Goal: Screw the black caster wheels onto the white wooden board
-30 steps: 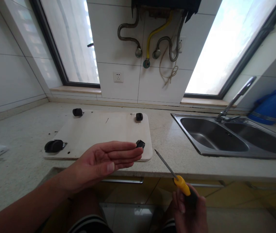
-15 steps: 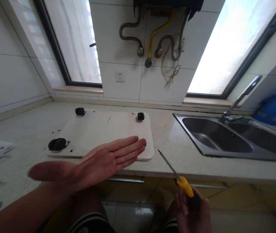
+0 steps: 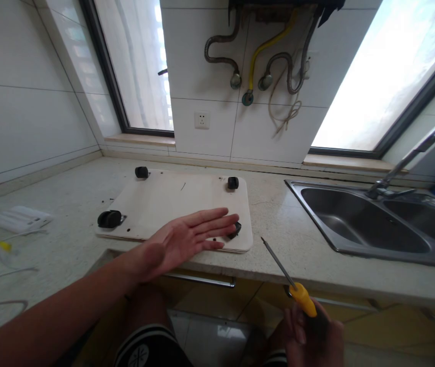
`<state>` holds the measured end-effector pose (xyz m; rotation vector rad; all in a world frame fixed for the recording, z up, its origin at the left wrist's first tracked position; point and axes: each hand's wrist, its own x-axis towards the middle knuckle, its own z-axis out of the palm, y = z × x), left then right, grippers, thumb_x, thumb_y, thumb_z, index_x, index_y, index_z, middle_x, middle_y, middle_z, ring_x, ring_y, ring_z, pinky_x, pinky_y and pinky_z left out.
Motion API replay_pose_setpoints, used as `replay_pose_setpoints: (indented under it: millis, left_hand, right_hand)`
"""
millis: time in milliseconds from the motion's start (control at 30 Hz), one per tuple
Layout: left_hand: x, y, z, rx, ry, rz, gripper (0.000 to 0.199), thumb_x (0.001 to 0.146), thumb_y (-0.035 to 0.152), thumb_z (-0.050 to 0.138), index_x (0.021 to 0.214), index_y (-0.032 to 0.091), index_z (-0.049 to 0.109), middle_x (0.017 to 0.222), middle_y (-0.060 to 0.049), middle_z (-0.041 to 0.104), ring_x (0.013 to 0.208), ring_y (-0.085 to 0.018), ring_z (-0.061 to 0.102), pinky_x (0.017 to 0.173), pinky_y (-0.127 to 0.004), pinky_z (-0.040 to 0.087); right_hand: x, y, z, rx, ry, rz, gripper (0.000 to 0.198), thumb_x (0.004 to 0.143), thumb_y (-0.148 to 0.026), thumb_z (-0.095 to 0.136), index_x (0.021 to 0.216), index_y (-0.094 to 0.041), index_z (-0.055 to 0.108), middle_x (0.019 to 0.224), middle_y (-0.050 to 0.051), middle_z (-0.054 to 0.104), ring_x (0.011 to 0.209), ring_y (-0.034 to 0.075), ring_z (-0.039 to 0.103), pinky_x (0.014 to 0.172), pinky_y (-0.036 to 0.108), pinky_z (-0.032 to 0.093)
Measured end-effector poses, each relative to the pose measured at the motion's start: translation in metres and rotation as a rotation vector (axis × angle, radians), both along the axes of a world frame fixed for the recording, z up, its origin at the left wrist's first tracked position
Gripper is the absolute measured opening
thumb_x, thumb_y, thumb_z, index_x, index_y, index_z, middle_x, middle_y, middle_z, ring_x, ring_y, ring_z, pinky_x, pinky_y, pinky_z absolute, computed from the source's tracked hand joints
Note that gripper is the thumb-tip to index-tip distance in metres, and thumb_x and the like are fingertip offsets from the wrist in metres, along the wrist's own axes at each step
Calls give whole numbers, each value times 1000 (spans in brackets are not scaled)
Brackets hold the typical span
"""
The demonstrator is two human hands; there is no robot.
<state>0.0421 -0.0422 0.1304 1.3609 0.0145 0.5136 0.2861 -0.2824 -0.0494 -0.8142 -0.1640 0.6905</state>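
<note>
My left hand [image 3: 190,237] is held palm up above the near edge of a white board [image 3: 163,199], fingers stretched out and nothing in it. Its fingertips overlap a black caster wheel [image 3: 235,231] at the board's near right corner; whether they touch it I cannot tell. My right hand [image 3: 314,334] grips a screwdriver [image 3: 303,299] with a yellow and black handle, its shaft slanting up and left over the counter edge. More black casters sit at the near left [image 3: 109,219], far left [image 3: 141,172] and far right [image 3: 233,183] corners.
A double steel sink [image 3: 358,219] with a faucet [image 3: 412,158] is at the right. On the left of the counter [image 3: 75,188] lie a white power bank-like block [image 3: 22,218] and a white cable [image 3: 10,275]. Drawer handles [image 3: 202,280] project below the counter edge.
The view has turned left, so everything sits further right. My left hand's thumb has come in towards the palm and its fingers have spread slightly. The screwdriver stays in my right hand.
</note>
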Motion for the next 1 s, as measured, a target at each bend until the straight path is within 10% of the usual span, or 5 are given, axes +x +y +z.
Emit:
replay_pose_setpoints:
  millis: [167, 300, 633, 1000]
  left_hand:
    - [21, 7, -20, 634, 352, 522, 73, 94, 50, 89, 158, 28, 63, 162, -17, 65, 145, -38, 64, 120, -53, 54]
    - [58, 18, -45, 890, 473, 638, 81, 90, 51, 89, 159, 22, 59, 157, -20, 65, 140, -40, 65, 126, -64, 49]
    - [74, 36, -62, 926, 374, 547, 54, 103, 35, 68, 154, 20, 60, 146, -15, 75, 129, -30, 75, 119, -47, 58]
    - [80, 37, -66, 917, 427, 566, 53, 99, 42, 75, 148, 22, 66, 129, -12, 81, 112, -30, 78, 107, -46, 61]
  right_hand:
    - [-9, 3, 23, -82, 31, -162, 46, 81, -67, 94, 92, -24, 82, 67, -4, 56, 57, 9, 45, 55, 23, 48]
    - [-6, 7, 42, -130, -56, -311, 53, 77, -65, 99, 104, -22, 86, 68, -4, 60, 60, 9, 50, 55, 18, 45]
    - [22, -11, 48, -389, -528, -570, 49, 85, -63, 95, 108, -20, 89, 93, 5, 79, 69, 12, 60, 59, 23, 48]
    - [35, 28, 118, -320, -1264, -453, 8, 97, -32, 88, 103, -27, 86, 85, -2, 77, 74, 13, 67, 69, 26, 51]
